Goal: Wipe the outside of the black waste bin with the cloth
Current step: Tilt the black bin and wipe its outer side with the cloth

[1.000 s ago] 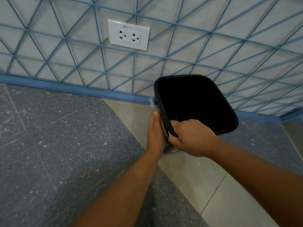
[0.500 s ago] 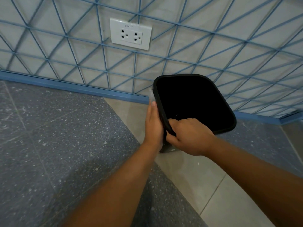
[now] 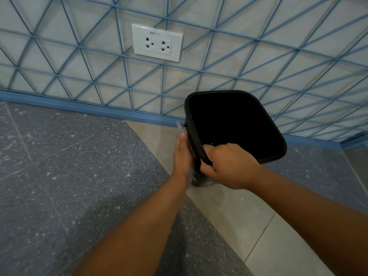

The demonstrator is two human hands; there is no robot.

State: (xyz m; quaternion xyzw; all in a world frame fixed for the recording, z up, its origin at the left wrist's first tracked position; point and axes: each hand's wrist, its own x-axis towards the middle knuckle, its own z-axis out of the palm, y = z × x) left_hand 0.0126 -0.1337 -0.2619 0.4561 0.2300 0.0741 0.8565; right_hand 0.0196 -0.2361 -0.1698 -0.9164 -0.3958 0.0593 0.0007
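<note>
The black waste bin (image 3: 272, 136) stands on the floor close to the wall, its open top tilted toward me. My right hand (image 3: 229, 166) grips the near corner of its rim. My left hand (image 3: 183, 156) lies flat against the bin's left outer side, pressing a pale cloth (image 3: 180, 126) there. Only a thin edge of the cloth shows above my fingertips; the rest is hidden between palm and bin.
A wall with a blue triangle pattern rises just behind the bin, with a white double socket (image 3: 157, 42) on it and a blue skirting strip (image 3: 79, 106) at its foot. The floor is dark speckled tile on the left and beige tile (image 3: 249, 226) on the right.
My left hand with the cloth has slid up along the bin's left side toward the rim. My right hand keeps its grip on the rim corner.
</note>
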